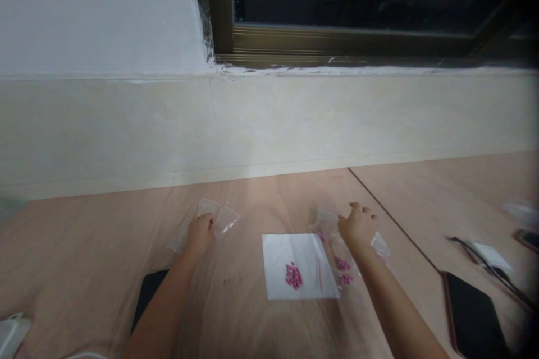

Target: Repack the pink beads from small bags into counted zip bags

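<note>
Light wood-grain tabletop (105, 247), white square sheet (278, 252) with small magenta round beads (293, 275). Clear plastic zip bags (223, 219), 1 black flat pad (148, 291). Dark bronze window frame (295, 39).

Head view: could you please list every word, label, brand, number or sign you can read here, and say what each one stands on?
There is no readable text in this view.
Clear bags under the left hand: no print visible.
Bags at the right hand: only pink beads visible.
White sheet with pink beads: one red line, no letters.
Dark devices at the right edge: blank, blurred.
</note>
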`<action>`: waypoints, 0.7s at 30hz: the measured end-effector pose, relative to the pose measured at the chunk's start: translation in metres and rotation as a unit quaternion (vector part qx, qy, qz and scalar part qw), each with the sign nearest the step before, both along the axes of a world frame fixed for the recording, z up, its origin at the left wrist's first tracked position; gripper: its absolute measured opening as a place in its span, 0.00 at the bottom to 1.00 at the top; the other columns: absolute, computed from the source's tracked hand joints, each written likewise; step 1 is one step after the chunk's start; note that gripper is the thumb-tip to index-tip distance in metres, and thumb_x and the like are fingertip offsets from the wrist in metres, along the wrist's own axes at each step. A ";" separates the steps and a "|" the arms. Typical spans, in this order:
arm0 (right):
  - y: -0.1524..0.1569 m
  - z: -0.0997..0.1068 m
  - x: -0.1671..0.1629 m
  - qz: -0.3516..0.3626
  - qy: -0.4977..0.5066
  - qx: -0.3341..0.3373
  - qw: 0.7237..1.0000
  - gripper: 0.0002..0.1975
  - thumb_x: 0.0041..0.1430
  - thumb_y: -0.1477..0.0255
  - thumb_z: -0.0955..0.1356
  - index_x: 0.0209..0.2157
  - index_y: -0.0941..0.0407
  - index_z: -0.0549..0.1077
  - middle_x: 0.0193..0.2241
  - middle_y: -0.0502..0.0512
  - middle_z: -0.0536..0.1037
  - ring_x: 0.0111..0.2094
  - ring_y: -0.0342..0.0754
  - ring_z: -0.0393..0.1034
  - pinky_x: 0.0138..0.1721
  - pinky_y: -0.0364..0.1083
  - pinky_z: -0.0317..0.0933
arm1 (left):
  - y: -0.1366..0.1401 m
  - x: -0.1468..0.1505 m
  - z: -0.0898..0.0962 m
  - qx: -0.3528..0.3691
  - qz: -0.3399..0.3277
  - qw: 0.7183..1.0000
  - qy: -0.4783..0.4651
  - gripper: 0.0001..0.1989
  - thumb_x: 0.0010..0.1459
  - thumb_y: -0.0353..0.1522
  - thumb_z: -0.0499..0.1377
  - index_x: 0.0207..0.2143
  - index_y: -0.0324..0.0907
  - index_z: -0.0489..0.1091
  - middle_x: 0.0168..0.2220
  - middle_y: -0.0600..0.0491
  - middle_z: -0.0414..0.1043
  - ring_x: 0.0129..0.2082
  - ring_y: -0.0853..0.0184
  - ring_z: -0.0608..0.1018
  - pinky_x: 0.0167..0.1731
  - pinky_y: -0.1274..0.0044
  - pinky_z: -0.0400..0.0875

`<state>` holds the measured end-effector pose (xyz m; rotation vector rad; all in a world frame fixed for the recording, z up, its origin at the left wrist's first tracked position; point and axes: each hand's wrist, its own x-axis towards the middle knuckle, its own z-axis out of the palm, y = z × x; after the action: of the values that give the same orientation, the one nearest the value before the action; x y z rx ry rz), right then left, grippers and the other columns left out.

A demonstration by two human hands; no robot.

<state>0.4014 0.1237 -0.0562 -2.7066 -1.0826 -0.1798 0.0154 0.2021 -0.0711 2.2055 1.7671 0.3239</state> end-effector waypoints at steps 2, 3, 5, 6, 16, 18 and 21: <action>-0.001 0.001 0.003 0.022 0.014 0.014 1.000 0.14 0.51 0.76 0.63 0.41 0.61 0.71 0.38 0.65 0.72 0.40 0.57 0.66 0.35 0.48 0.56 | -0.008 0.002 0.004 0.008 -0.010 1.000 -0.012 0.06 0.52 0.22 0.52 0.28 0.39 0.67 0.31 0.49 0.72 0.35 0.63 0.71 0.39 0.72 0.63; -0.002 0.000 0.005 0.037 0.026 0.012 0.999 0.12 0.50 0.78 0.62 0.38 0.61 0.72 0.36 0.64 0.72 0.38 0.55 0.67 0.34 0.47 0.56 | -0.013 0.003 0.006 0.012 -0.017 1.000 -0.020 0.06 0.52 0.23 0.51 0.29 0.39 0.67 0.31 0.50 0.72 0.36 0.64 0.71 0.39 0.73 0.63; -0.003 -0.004 0.008 0.060 0.046 -0.005 0.997 0.13 0.49 0.81 0.60 0.34 0.60 0.73 0.33 0.63 0.73 0.35 0.52 0.68 0.31 0.46 0.55 | -0.027 0.005 0.011 0.015 -0.034 0.999 -0.037 0.06 0.53 0.24 0.51 0.30 0.39 0.67 0.32 0.50 0.72 0.36 0.65 0.71 0.39 0.74 0.64; -0.004 -0.007 0.009 0.065 0.050 -0.013 0.997 0.14 0.48 0.81 0.60 0.34 0.60 0.74 0.32 0.63 0.73 0.34 0.52 0.69 0.31 0.46 0.55 | -0.035 0.005 0.014 0.016 -0.042 0.998 -0.043 0.05 0.54 0.25 0.51 0.31 0.39 0.66 0.32 0.51 0.71 0.36 0.65 0.71 0.39 0.74 0.64; -0.024 0.022 -0.018 0.064 0.116 0.175 0.976 0.19 0.50 0.70 0.63 0.44 0.65 0.67 0.43 0.72 0.69 0.43 0.58 0.64 0.38 0.51 0.56 | -0.100 0.012 0.041 0.023 -0.078 0.985 -0.149 0.06 0.56 0.30 0.50 0.31 0.41 0.67 0.32 0.52 0.71 0.33 0.65 0.71 0.37 0.72 0.65; -0.039 0.036 -0.051 0.150 0.253 0.219 0.930 0.17 0.52 0.63 0.62 0.38 0.62 0.70 0.36 0.66 0.73 0.35 0.53 0.67 0.34 0.49 0.59 | -0.108 0.018 0.047 0.023 -0.105 0.983 -0.147 0.08 0.57 0.30 0.49 0.31 0.41 0.67 0.32 0.52 0.71 0.35 0.64 0.71 0.38 0.71 0.64; -0.066 0.045 -0.109 0.301 0.498 0.119 0.804 0.18 0.54 0.57 0.60 0.29 0.58 0.70 0.26 0.55 0.73 0.26 0.46 0.66 0.25 0.44 0.58 | -0.120 0.030 0.052 0.014 -0.154 0.977 -0.144 0.08 0.58 0.30 0.49 0.32 0.41 0.68 0.33 0.52 0.72 0.37 0.63 0.71 0.40 0.70 0.63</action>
<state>0.2927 0.0577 -0.0111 -1.6376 -1.2933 1.0089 0.0453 0.0823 -0.0194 2.2712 1.2587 0.5658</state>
